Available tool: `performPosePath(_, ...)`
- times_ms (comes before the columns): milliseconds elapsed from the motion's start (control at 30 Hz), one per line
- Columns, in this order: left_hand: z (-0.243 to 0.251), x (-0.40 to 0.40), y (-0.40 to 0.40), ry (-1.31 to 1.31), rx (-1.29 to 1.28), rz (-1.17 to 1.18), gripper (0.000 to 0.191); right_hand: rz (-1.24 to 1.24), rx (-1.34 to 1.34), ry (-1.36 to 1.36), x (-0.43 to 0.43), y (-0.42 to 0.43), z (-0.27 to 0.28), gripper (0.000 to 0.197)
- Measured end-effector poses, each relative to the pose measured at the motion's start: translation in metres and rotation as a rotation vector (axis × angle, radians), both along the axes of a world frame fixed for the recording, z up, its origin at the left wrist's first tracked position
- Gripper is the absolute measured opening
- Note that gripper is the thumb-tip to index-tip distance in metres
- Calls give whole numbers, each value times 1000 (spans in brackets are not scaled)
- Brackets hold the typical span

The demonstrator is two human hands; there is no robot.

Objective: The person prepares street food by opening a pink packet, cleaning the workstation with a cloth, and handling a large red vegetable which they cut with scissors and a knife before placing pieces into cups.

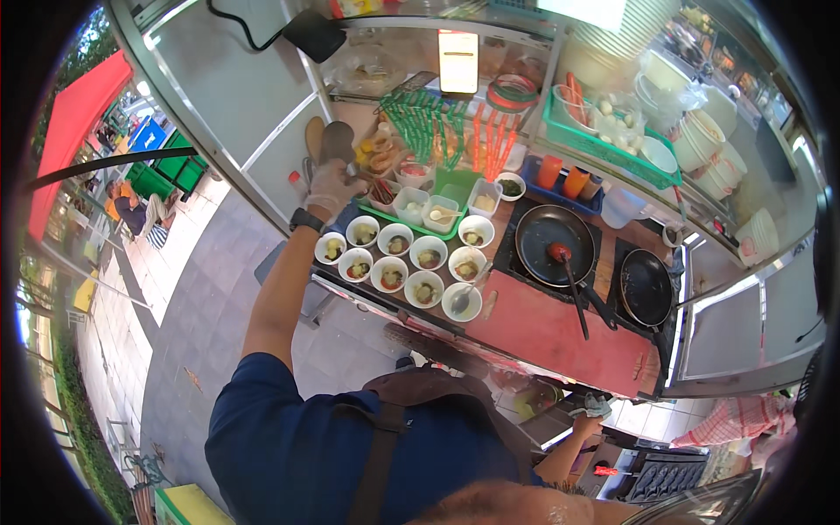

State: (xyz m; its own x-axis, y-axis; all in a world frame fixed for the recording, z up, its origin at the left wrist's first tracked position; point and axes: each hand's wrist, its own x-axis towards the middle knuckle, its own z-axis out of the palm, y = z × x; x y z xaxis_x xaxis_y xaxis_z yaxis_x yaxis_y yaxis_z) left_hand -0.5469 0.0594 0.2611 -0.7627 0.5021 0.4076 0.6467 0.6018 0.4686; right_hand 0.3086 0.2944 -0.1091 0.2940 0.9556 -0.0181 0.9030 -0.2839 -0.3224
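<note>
My left hand (333, 187), in a clear plastic glove, is at the left end of the counter, just below a dark rounded utensil head (337, 141). Whether its fingers close on the handle cannot be told. A wooden paddle (315, 138) stands beside that utensil. Several white bowls (428, 253) with seasoning in the bottom stand in rows to the right of my left forearm. One bowl (461, 302) has a metal spoon in it. Low at the right, my right hand (586, 425) holds a crumpled pale greenish item (594, 407) by an open drawer (548, 426).
A frying pan (545, 243) with a red-tipped utensil (560, 252) and a smaller pan (646, 289) sit right of the bowls. In front lies a red cutting board (558, 335). A green tray (420, 226) holds ingredient tubs. A lit phone (458, 62) stands behind. Shelf posts (553, 79) rise at the back.
</note>
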Motion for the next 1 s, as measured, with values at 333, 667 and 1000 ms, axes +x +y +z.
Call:
performPosePath(333,-8,-3,-14,354,-238,-149,45,91,27,189,-36,-63,11,63)
performPosePath(667,55,-24,-65,124,-113,146,37,308,-31,204,-46,-100,-1,40)
performPosePath(1000,54,-19,-70,110,11,131,35,461,-824,498,-138,-129,39,30)
